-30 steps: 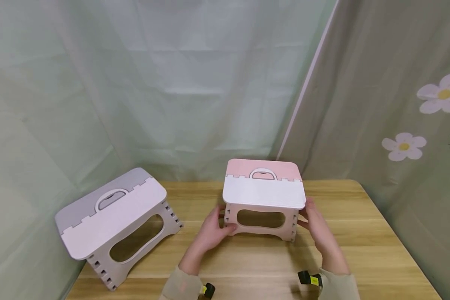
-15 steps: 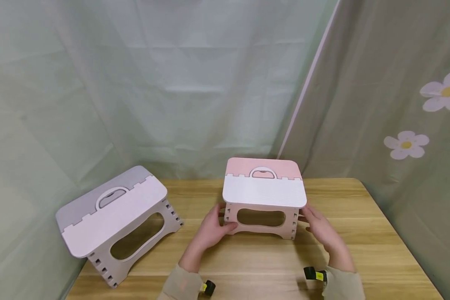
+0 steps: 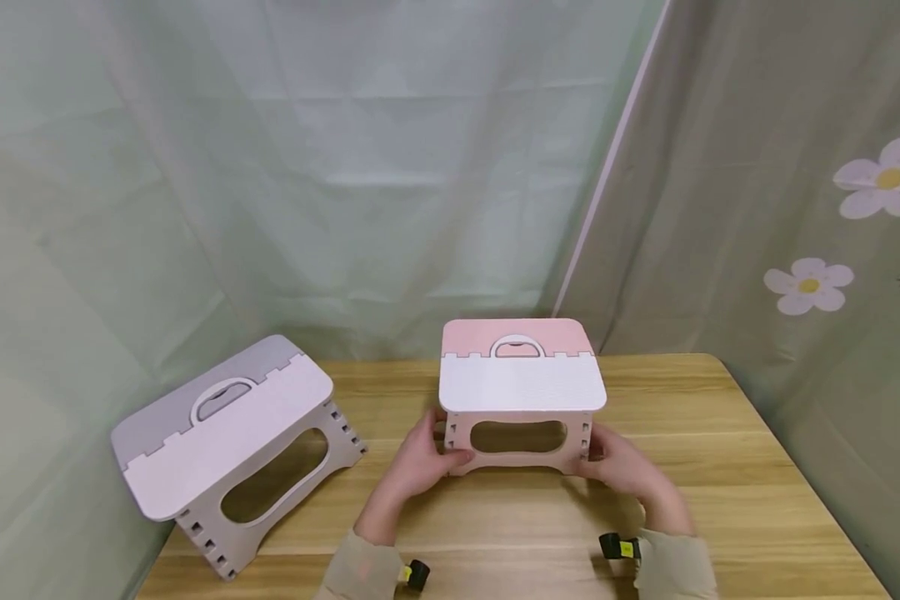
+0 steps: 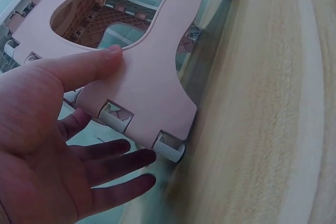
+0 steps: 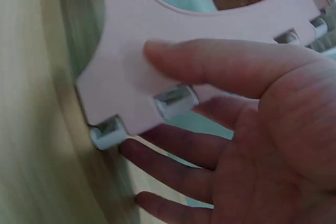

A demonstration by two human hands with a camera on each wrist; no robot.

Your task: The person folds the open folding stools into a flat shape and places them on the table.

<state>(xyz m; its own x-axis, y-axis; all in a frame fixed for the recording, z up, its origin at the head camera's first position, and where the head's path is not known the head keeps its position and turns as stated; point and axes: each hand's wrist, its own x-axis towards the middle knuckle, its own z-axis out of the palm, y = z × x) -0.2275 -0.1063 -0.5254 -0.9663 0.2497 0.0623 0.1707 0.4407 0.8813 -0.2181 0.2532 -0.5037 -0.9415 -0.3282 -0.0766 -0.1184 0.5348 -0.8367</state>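
A pink and white folding stool (image 3: 521,383) stands unfolded and upright near the back of the wooden table. My left hand (image 3: 420,457) holds its left leg corner. In the left wrist view, the thumb (image 4: 100,66) lies on the pink front panel (image 4: 152,72), with the other fingers along the side edge. At the opposite corner, my right hand (image 3: 624,463) grips the right leg. The right wrist view has that thumb (image 5: 178,59) on the panel and the fingers beside the hinged edge. Parts of the fingers are hidden behind the stool in the head view.
A larger grey and pale pink folding stool (image 3: 225,433) stands angled at the table's left side. Pale green curtains (image 3: 390,183) hang close behind, and a flowered curtain (image 3: 727,208) borders the right. The wooden table (image 3: 495,550) ends at its right edge.
My right hand has come in from beside the stool, and its thumb now lies on the front panel. The pink and white stool has shifted slightly left. The grey stool has stayed put.
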